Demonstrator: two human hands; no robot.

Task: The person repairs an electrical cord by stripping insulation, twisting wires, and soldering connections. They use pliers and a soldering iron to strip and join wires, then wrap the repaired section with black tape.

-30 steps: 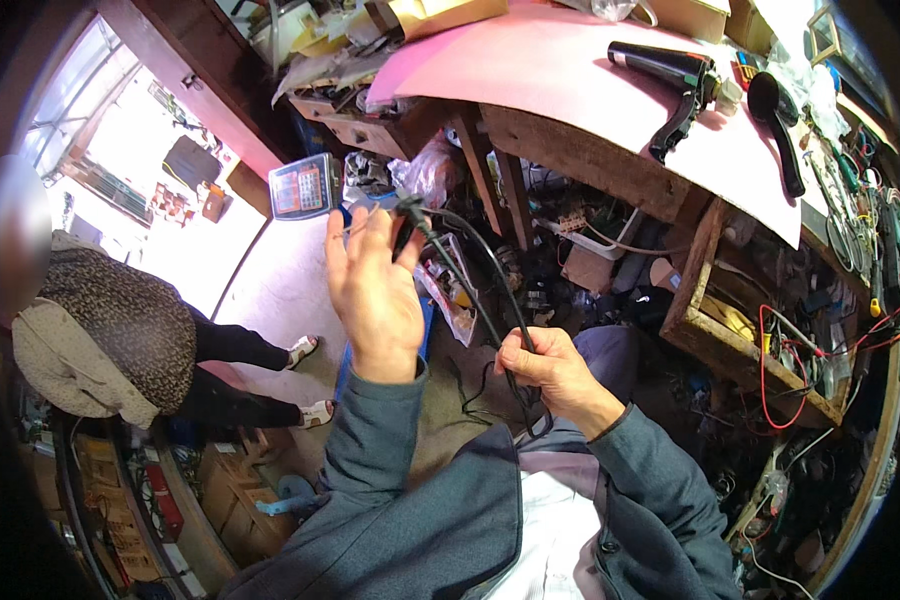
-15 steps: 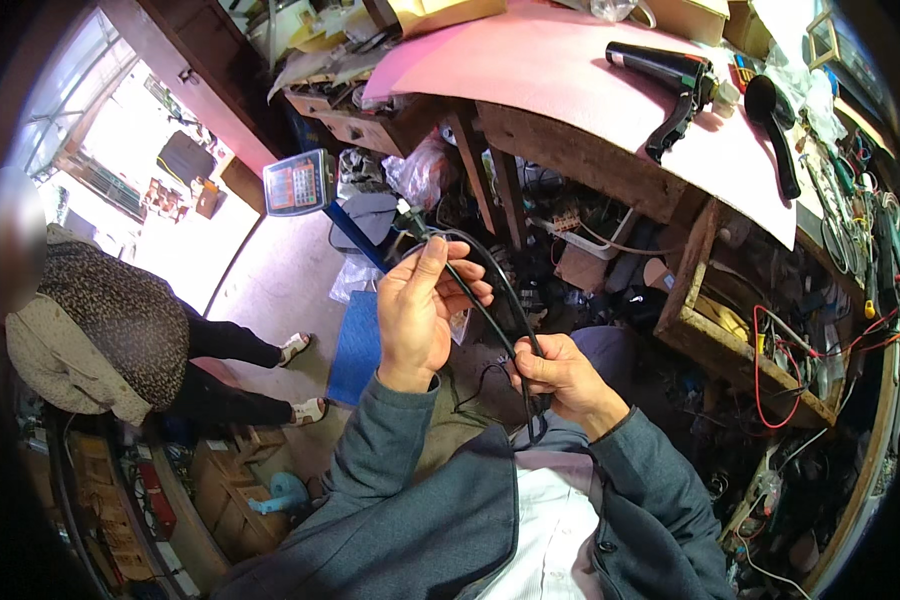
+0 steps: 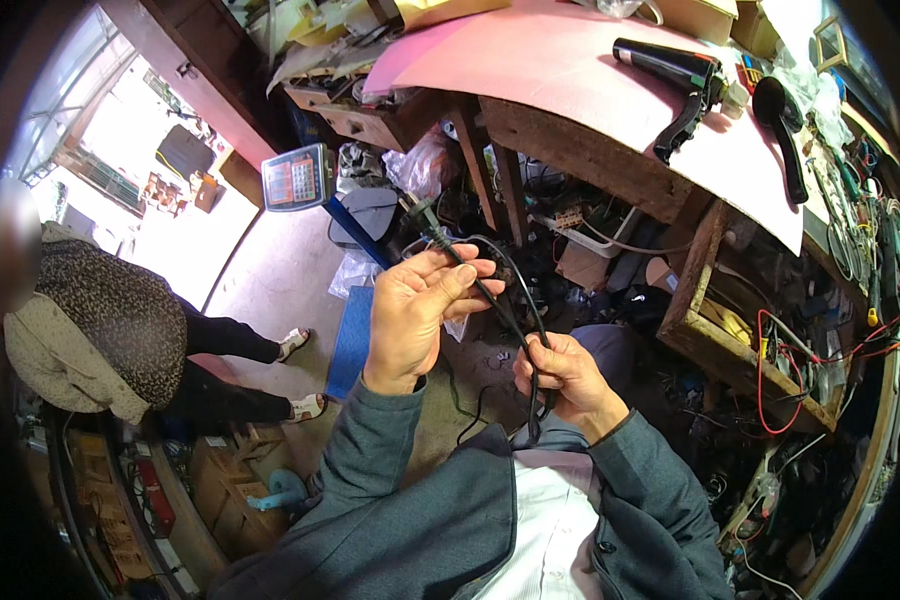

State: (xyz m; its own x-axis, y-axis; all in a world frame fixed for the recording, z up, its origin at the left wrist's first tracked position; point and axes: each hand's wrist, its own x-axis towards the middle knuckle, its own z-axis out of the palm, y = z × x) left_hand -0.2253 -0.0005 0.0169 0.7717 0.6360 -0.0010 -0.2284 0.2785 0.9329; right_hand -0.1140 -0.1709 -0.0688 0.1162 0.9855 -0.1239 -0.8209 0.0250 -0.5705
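A black power cord (image 3: pixel 505 312) runs between my hands in front of my chest. My left hand (image 3: pixel 415 310) pinches it between thumb and fingers, just below its dark plug (image 3: pixel 425 218), whose prongs point up and away from me. Closed around a looped part of the cord is my right hand (image 3: pixel 568 378), lower and to the right. On the pink-covered table lie a black hair dryer body (image 3: pixel 670 70) with its handle bent toward me and a separate black handle-shaped part (image 3: pixel 782 140).
A person (image 3: pixel 120 330) stands at the left near a bright doorway. A weighing scale display (image 3: pixel 297 180) rises on a blue post beyond my left hand. The wooden table (image 3: pixel 580 150) has an open drawer (image 3: pixel 715 330) with red wires. Clutter fills the floor beneath.
My left hand has shifted its grip on the cord, and its thumb now points up to the right. The plug shows more clearly above it. My right hand has barely moved.
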